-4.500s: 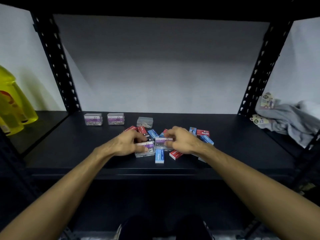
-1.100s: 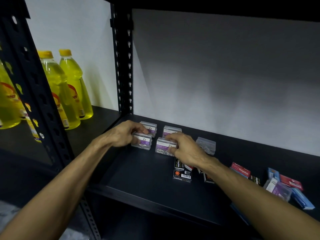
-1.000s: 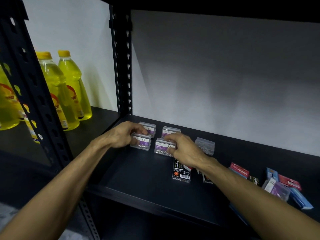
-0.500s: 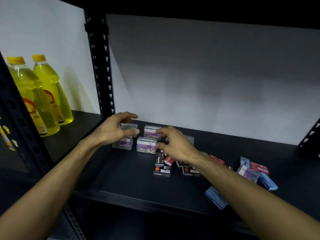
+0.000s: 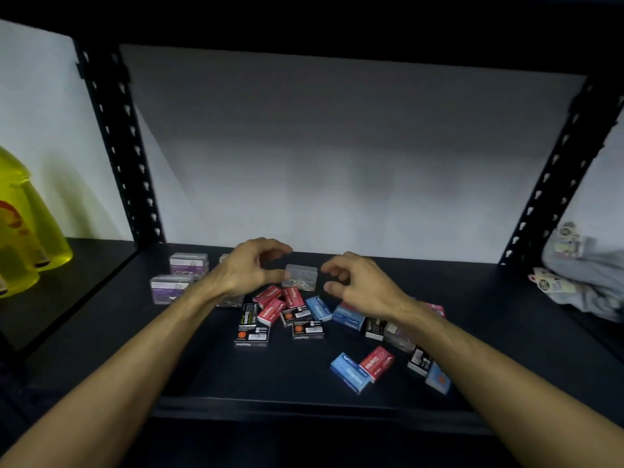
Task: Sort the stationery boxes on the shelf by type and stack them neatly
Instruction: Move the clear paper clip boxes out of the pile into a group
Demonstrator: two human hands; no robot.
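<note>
Both grips [image 5: 300, 275] flanking clear box [image 5: 300, 278]

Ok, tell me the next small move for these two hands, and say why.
Probably close both hands on the clear box and carry it left to the purple-labelled clear boxes. The left hand and right hand flank it, fingers curled and holding nothing, and it sits apart from its kind, beside the mixed red and blue staple boxes.

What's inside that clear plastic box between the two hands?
The clear box shows a heap of thin metallic bits, likely paper clips. Blur hides what exactly they are, and the left hand covers its left edge.
</note>
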